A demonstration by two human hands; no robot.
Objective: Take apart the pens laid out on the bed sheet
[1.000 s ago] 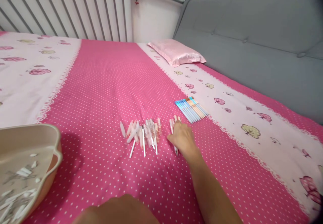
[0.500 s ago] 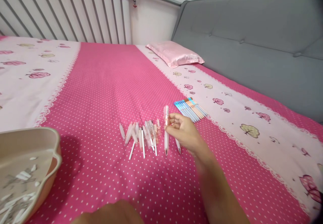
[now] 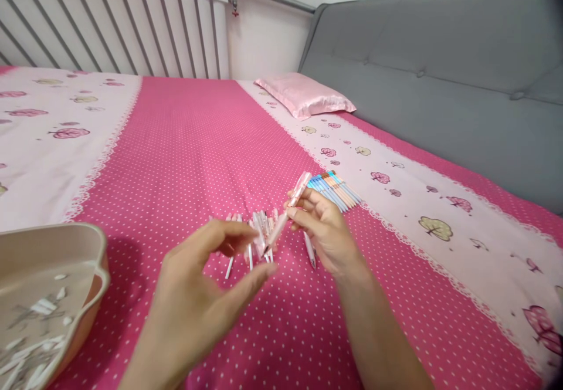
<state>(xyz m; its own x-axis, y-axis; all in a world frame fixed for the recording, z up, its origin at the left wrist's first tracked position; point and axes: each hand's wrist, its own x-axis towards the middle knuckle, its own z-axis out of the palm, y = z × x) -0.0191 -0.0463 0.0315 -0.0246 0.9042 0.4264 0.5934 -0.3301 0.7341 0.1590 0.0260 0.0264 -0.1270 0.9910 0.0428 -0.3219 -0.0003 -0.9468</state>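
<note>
My right hand (image 3: 323, 226) pinches a pale pink pen (image 3: 299, 189) around its middle, tilted with its dark tip down and to the left. My left hand (image 3: 202, 287) is spread, thumb and fingers apart on either side of the pen's tip end, holding nothing. Behind the left fingers lie loose pink and clear pen parts with white sticks (image 3: 229, 268), partly hidden. Another pen (image 3: 309, 250) rests on the bedspread beside my right wrist. Just beyond the right hand, a row of blue and peach pens (image 3: 336, 190) lies side by side.
A beige tray (image 3: 99, 249) with small white pieces and clear bits stands at the left edge. The pink dotted bedspread (image 3: 189, 132) covers the bed. Farther back are a pink pillow (image 3: 303, 94), a grey padded headboard (image 3: 440, 44) and a white radiator (image 3: 176, 32).
My left hand has risen from the bottom edge toward the pen and spread its fingers. The pen in my right hand has gone from upright to tilted, its tip swinging left.
</note>
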